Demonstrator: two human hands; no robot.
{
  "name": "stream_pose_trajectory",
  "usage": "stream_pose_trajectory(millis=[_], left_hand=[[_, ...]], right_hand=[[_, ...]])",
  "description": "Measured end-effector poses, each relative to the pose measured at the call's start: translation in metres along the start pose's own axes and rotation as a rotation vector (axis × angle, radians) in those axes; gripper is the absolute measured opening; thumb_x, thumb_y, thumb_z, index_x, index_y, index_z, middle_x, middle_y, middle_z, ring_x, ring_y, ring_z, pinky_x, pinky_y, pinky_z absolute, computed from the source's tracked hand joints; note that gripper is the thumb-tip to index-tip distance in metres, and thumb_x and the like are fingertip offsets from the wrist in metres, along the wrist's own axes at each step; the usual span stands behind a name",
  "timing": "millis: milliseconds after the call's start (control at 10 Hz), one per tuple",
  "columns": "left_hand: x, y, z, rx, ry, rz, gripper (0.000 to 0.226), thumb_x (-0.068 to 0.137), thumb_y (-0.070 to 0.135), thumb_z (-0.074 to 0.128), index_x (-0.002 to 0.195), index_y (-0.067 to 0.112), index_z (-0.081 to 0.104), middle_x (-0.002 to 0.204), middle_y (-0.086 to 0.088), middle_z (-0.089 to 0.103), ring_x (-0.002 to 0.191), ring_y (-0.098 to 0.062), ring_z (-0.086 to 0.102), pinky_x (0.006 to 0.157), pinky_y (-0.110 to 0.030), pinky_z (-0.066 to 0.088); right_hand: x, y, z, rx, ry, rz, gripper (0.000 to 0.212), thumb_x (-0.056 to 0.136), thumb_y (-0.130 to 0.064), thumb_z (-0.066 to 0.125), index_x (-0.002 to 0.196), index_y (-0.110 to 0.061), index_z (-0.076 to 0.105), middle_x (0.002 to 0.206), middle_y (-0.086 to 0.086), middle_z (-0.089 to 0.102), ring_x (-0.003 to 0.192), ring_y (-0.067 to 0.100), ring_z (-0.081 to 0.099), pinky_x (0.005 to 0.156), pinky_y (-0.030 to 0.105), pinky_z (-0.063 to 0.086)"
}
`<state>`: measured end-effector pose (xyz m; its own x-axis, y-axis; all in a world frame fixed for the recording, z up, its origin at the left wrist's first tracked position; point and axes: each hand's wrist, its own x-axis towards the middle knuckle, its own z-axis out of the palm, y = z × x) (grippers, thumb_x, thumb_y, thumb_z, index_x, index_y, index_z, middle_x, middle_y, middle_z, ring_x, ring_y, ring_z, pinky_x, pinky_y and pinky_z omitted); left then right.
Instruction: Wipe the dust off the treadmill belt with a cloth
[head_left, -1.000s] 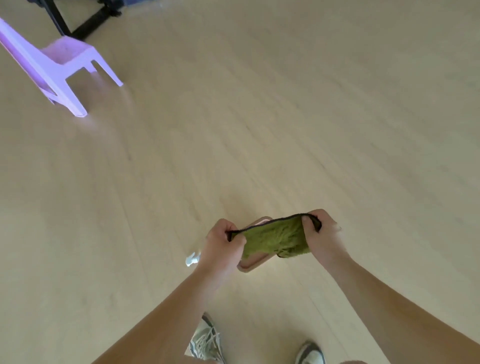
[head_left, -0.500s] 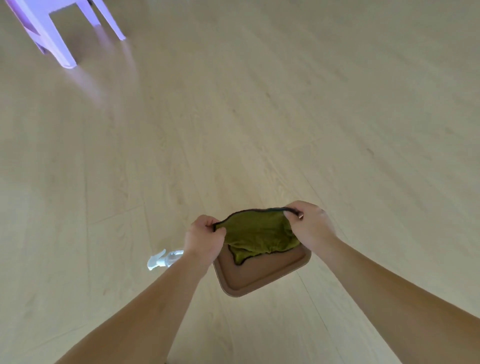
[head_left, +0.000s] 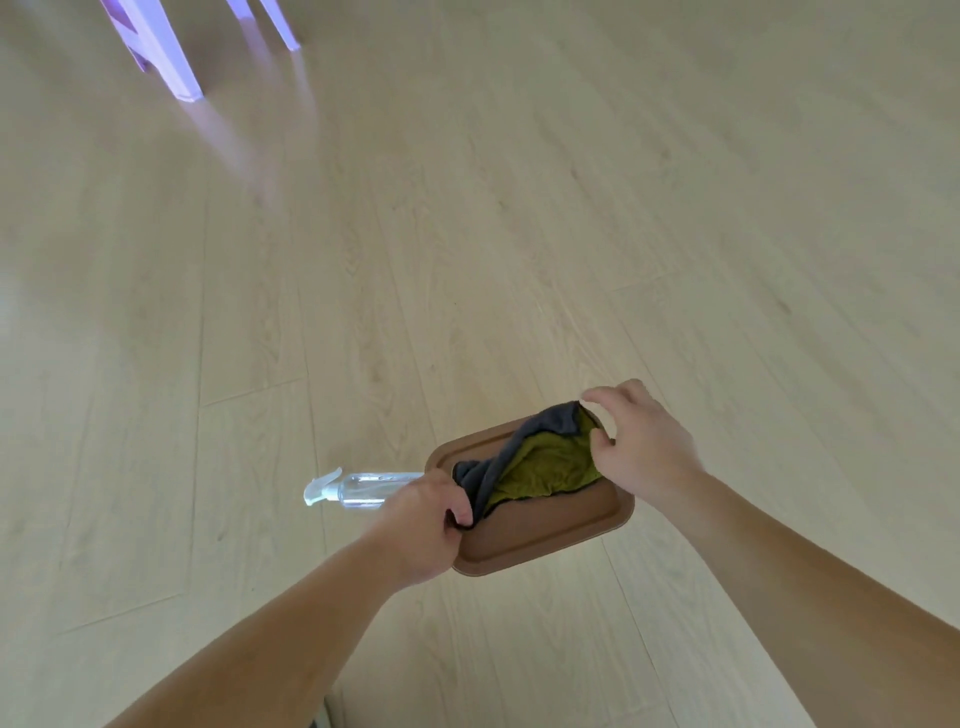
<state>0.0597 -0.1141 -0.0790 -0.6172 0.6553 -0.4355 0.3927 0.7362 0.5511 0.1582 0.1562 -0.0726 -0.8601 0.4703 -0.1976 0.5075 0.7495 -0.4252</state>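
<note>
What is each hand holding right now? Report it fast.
Left hand: closed, gripping the cloth.
Right hand: at the cloth's other end; grip cannot be told.
</note>
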Motion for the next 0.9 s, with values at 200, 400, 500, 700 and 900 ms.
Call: stream_pose_trajectory(millis=[200,400,500,700,900], left_hand=[[0.0,0.008,0.017,0.027,0.091,-0.017,0.019,0.089,0.019,0.06,0.098,0.032,0.071,0.107,0.013,0.054,0.092,-0.012,0.058,0.085,-0.032,0.052],[-0.001,0.001,0.012,-0.044,0.273,0.014,0.019,0.081,0.022,0.054,0.089,0.029,0.07,0.093,0.015,0.056,0.081,-0.012,0.06,0.075,-0.038,0.054],[-0.004,0.003,0.001,-0.034,0.372,0.01,0.018,0.075,0.025,0.051,0.085,0.026,0.066,0.089,0.014,0.056,0.077,-0.012,0.061,0.067,-0.035,0.053],[-0.017,0.001,0.005,0.149,0.066,0.004,0.027,0.083,0.025,0.054,0.105,0.035,0.065,0.102,0.018,0.056,0.088,-0.011,0.056,0.076,-0.027,0.048],[-0.014,0.039,-0.06,0.176,0.12,-0.015,0.028,0.094,0.024,0.046,0.115,0.036,0.06,0.104,0.012,0.063,0.091,-0.01,0.059,0.076,-0.027,0.053]], right_hand=[[0.013,-0.012,0.043,-0.072,-0.057,-0.164,0.04,0.102,-0.031,0.057,0.142,-0.037,0.057,0.125,-0.009,0.058,0.113,0.017,0.057,0.083,0.035,0.053],[0.014,-0.013,0.042,-0.075,0.095,-0.152,0.025,0.1,-0.027,0.058,0.116,-0.029,0.076,0.106,-0.007,0.062,0.092,0.017,0.062,0.071,0.031,0.053],[0.009,-0.025,0.017,-0.017,0.225,-0.244,0.017,0.089,-0.02,0.066,0.097,-0.026,0.079,0.093,-0.011,0.062,0.076,0.014,0.061,0.062,0.027,0.051],[-0.015,-0.022,-0.02,-0.257,-0.341,-0.078,0.022,0.092,-0.026,0.064,0.106,-0.038,0.075,0.112,-0.013,0.059,0.104,0.015,0.06,0.085,0.03,0.052],[-0.017,-0.066,-0.042,-0.146,-0.138,-0.125,0.024,0.102,-0.042,0.051,0.108,-0.034,0.072,0.111,-0.01,0.066,0.096,0.017,0.064,0.08,0.035,0.056]])
